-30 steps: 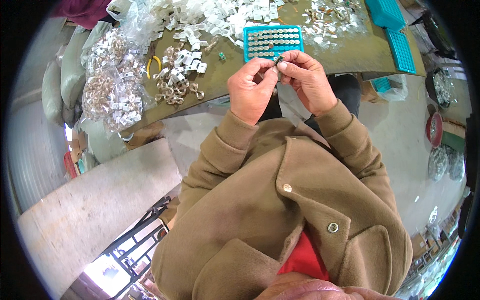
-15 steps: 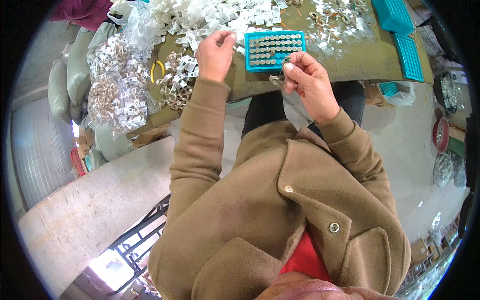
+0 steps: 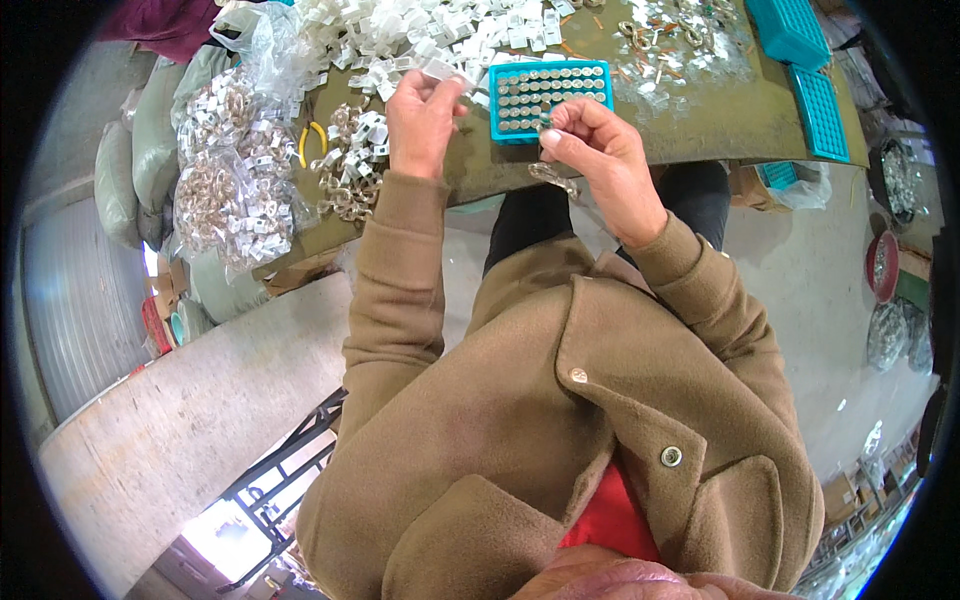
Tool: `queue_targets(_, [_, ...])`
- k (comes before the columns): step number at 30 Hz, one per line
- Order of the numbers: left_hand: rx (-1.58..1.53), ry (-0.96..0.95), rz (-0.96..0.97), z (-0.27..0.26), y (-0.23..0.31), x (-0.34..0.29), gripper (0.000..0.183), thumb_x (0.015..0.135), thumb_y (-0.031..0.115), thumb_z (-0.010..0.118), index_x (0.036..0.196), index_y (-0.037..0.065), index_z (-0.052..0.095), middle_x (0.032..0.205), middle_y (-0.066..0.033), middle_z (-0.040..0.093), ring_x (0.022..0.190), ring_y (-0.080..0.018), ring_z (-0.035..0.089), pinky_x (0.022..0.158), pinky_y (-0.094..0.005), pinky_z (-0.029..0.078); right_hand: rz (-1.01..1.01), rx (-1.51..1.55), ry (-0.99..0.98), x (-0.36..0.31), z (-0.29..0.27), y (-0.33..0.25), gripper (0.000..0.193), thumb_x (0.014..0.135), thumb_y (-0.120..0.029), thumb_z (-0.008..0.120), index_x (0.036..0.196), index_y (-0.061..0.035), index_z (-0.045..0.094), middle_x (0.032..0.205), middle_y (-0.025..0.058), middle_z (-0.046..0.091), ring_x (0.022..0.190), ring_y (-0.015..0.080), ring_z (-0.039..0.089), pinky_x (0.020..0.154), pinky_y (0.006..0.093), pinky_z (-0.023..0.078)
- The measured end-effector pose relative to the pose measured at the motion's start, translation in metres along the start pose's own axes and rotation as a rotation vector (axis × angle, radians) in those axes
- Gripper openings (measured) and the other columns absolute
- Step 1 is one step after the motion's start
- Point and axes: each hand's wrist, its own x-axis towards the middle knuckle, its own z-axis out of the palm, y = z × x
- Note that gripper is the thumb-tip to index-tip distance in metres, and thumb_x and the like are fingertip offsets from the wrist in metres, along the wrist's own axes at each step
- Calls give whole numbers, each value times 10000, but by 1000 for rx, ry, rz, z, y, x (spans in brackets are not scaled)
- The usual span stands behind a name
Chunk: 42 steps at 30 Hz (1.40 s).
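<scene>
My left hand pinches a small white plastic housing between thumb and fingertips, at the near edge of a heap of similar white pieces. In my right hand is a small coiled cable; a tiny green part shows at the fingertips, and the coil dangles below. Just behind that hand stands a blue tray with rows of round silver discs. The two hands are apart, both above the table's near side.
Left on the table lie yellow-handled pliers, a pile of coiled cables with white housings and a filled clear bag. Loose clear bits and orange strips lie far right, near more blue trays.
My left hand has taken hold of a white housing, its fingers now closed on it. My right hand has shifted slightly left, and the cable coil now hangs lower and more visibly.
</scene>
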Motion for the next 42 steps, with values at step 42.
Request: queue_targets(42, [-356, -130, 203, 36, 20, -119, 311, 951, 53, 582, 1255, -12, 594, 998, -66, 680, 818, -87, 626, 754, -245, 546, -44, 37, -35, -20, 11, 14, 36, 897, -56, 623, 911, -23, 619, 796, 13, 635, 667, 71, 566, 600, 203, 460])
